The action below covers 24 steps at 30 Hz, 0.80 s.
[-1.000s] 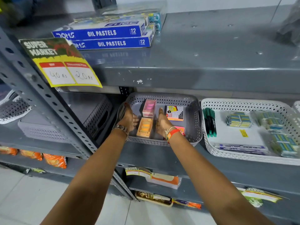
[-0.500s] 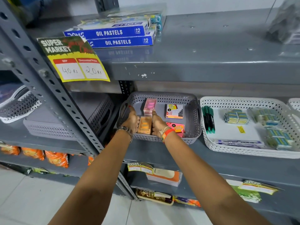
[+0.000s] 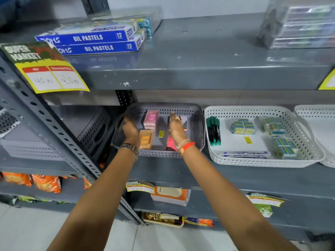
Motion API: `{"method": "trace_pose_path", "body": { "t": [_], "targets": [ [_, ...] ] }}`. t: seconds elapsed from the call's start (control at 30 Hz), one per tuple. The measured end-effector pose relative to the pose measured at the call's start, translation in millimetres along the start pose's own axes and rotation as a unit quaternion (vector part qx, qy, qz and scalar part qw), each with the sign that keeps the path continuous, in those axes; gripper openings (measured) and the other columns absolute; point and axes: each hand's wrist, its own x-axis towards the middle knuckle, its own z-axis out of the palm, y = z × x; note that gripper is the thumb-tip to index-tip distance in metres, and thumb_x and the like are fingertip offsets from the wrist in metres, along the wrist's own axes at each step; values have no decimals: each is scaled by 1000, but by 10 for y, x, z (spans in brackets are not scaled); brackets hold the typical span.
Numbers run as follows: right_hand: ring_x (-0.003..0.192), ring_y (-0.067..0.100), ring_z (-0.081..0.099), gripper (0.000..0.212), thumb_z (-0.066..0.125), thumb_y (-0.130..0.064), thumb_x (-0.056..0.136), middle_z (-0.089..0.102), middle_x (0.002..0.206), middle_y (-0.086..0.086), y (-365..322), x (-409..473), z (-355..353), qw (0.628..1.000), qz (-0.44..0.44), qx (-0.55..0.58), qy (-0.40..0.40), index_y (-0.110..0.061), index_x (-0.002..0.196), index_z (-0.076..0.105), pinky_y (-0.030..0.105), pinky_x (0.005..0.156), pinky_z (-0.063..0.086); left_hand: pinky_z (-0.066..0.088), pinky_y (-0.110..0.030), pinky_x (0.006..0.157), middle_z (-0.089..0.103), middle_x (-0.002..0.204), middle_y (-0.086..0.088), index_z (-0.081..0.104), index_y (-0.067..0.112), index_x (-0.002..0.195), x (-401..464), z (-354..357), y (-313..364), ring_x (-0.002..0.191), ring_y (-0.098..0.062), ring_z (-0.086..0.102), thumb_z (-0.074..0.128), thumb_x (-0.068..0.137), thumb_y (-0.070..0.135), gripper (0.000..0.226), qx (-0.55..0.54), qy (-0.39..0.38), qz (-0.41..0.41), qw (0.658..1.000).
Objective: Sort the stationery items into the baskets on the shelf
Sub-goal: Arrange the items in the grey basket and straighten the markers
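Inside grey basket point(image 3: 163, 108): pink box point(image 3: 151, 119) & orange box point(image 3: 146, 139).

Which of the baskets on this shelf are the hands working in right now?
The grey basket, left of the white basket. Both the left hand and right hand reach into it; the white one holds green markers.

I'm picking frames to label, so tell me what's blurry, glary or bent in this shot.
Head view: both hands are motion-smeared, the left hand and right hand over the grey basket, so neither grip reads clearly. The top shelf shows soft glare and reflects the oil pastel boxes. The wide lens bows the shelf post. The white basket stays fairly sharp.
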Motion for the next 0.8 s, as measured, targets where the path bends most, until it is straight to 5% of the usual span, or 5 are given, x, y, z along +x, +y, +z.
{"method": "trace_pose_path", "body": {
  "t": [0.23,0.4,0.53,0.7,0.8],
  "targets": [
    [59,17,46,27,42,-17,87,55,66,6,22,461,-1342,958,-98,124,241,-17,63,55,31,60,36,38,-12,48,51,67,0,48,16,72,-653,822,-89,49,-4,51,23,100,14,38,-9,-83,-25,996],
    [76,13,47,32,31,-42,90,51,85,-2,290,637,-1891,985,16,-38,165,-27,93,59,34,93,35,33,-30,107,50,136,-14,33,2,143,-1231,1491,-353,129,-21,45,15,100,47,65,71,-190,-111,973],
    [140,30,32,60,26,-45,97,32,152,13,297,500,-1880,994,62,-16,91,-8,145,29,45,117,25,40,-28,96,50,135,-18,38,-4,138,-1393,1749,-497,115,-22,52,15,101,42,63,84,-204,-137,966],
    [132,32,42,63,25,-49,97,43,146,15,203,451,-1798,994,71,-28,72,-4,137,42,45,114,31,50,-16,66,70,100,-16,59,4,106,-1380,1792,-584,109,-24,55,14,101,45,61,130,-168,-117,970],
    [132,32,42,59,24,-43,99,45,143,16,127,408,-1848,996,71,-22,48,0,135,44,42,112,33,44,-25,88,52,133,-15,46,-2,131,-1607,1796,-451,126,-29,46,13,102,41,62,116,-169,-112,972]
  ]
}}
